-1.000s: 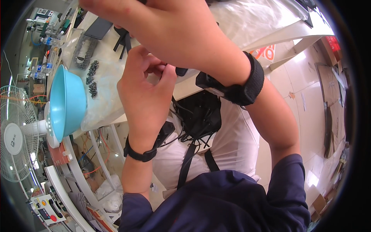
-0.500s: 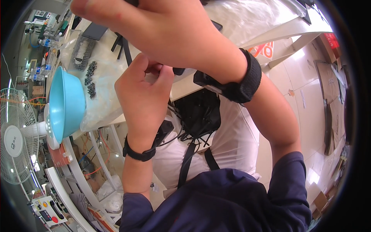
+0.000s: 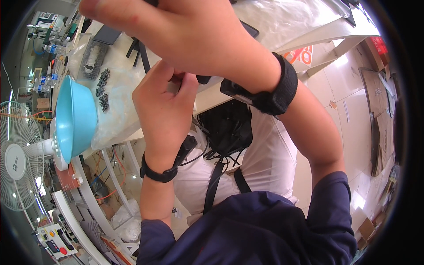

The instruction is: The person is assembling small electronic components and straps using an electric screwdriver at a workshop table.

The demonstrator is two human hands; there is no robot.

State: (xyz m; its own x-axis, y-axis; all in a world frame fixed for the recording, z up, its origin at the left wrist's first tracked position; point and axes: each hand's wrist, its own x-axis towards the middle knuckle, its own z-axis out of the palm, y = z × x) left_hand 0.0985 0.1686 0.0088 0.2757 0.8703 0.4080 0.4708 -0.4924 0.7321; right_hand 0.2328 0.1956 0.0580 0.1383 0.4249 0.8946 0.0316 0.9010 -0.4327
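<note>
My left hand (image 3: 161, 104) is raised over the near edge of the table, its thumb and fingers pinched together. What it grips, if anything, is hidden under my right hand (image 3: 190, 37). My right hand crosses just above it, its thumb stretched to the upper left and its other fingers cut off by the top edge. A small dark part (image 3: 203, 80) shows beneath the right hand, beside the left fingertips. Dark flat strips (image 3: 143, 57) lie on the table just left of the hands.
Two heaps of small dark parts (image 3: 102, 84) lie on the plastic-covered table (image 3: 121, 95), near a clear tray (image 3: 92, 57) and a dark flat device (image 3: 107, 34). A blue basin (image 3: 77, 119) and a white fan (image 3: 17, 157) stand left. A black pouch (image 3: 227, 126) with cords rests on my lap.
Both hands stay in nearly the same place. The view has shifted very slightly, and my left wrist has turned a little.
</note>
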